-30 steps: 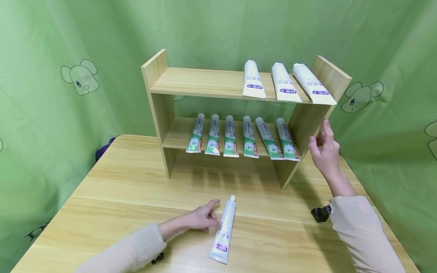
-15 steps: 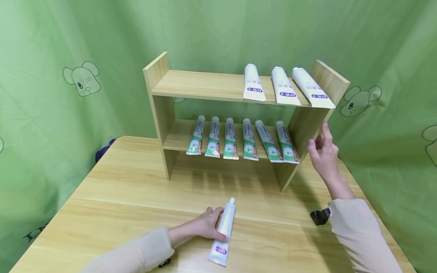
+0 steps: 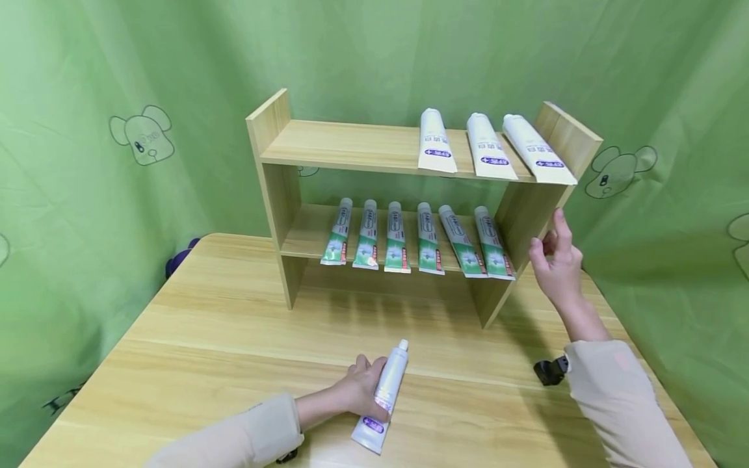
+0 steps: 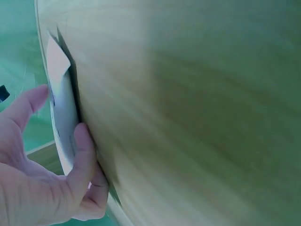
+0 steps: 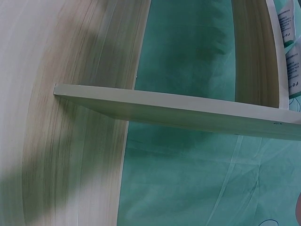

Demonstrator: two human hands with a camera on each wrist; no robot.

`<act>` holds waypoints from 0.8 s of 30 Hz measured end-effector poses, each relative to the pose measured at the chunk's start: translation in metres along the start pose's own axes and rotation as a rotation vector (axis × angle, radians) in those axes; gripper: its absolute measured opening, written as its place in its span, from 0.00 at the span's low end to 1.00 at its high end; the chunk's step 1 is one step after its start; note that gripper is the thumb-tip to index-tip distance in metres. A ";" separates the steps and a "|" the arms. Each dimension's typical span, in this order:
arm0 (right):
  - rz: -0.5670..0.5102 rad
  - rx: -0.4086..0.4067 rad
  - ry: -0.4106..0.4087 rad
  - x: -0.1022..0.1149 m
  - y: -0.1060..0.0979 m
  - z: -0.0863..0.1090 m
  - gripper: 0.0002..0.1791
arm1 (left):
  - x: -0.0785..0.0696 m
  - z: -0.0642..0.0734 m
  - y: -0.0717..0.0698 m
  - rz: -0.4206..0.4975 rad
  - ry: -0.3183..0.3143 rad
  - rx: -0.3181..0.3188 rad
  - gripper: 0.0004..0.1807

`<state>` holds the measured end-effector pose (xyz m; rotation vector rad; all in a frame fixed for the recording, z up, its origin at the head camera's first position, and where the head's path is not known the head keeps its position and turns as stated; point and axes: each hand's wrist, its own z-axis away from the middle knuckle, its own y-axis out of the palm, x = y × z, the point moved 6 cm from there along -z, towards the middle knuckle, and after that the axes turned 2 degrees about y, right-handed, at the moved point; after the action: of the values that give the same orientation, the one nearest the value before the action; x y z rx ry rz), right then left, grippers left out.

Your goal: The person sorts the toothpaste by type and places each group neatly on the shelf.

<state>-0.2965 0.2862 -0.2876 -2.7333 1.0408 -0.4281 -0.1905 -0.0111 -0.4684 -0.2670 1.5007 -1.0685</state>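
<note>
My left hand grips a white toothpaste tube low over the table, cap pointing toward the shelf and flat end toward me. In the left wrist view, the thumb lies on one side of the tube and fingers on the other. My right hand is at the right side panel of the wooden shelf, index fingertip right at the panel's front edge and thumb spread away. In the right wrist view, that panel shows with only a sliver of the hand at the border.
Three white toothpaste tubes lie on the right part of the upper board. Several green-and-white toothpaste tubes lie in a row on the lower board. The shelf stands on a wooden table, with a green curtain behind it.
My left hand has gone from a pointing pose beside the tube to gripping it, and the tube has shifted and turned slightly. The right hand stays at the shelf panel.
</note>
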 end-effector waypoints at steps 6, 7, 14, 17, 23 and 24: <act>-0.005 0.002 0.001 0.000 -0.001 0.000 0.31 | -0.004 0.000 0.001 -0.039 0.014 -0.022 0.52; -0.005 0.002 0.001 0.000 -0.001 0.000 0.31 | -0.004 0.000 0.001 -0.047 0.012 -0.026 0.53; -0.004 0.012 0.002 0.000 0.000 -0.001 0.32 | -0.002 -0.003 0.000 -0.045 -0.018 -0.010 0.53; 0.000 0.017 0.004 0.000 0.000 -0.001 0.32 | -0.001 -0.004 -0.001 0.033 -0.033 0.021 0.50; 0.005 0.019 0.002 0.000 0.000 0.000 0.32 | 0.000 -0.004 -0.002 0.100 -0.038 0.079 0.48; 0.006 0.020 0.001 0.000 0.000 0.000 0.32 | 0.000 -0.004 -0.002 0.111 -0.033 0.089 0.47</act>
<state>-0.2965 0.2868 -0.2877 -2.7118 1.0397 -0.4368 -0.1945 -0.0104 -0.4678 -0.1374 1.4179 -1.0340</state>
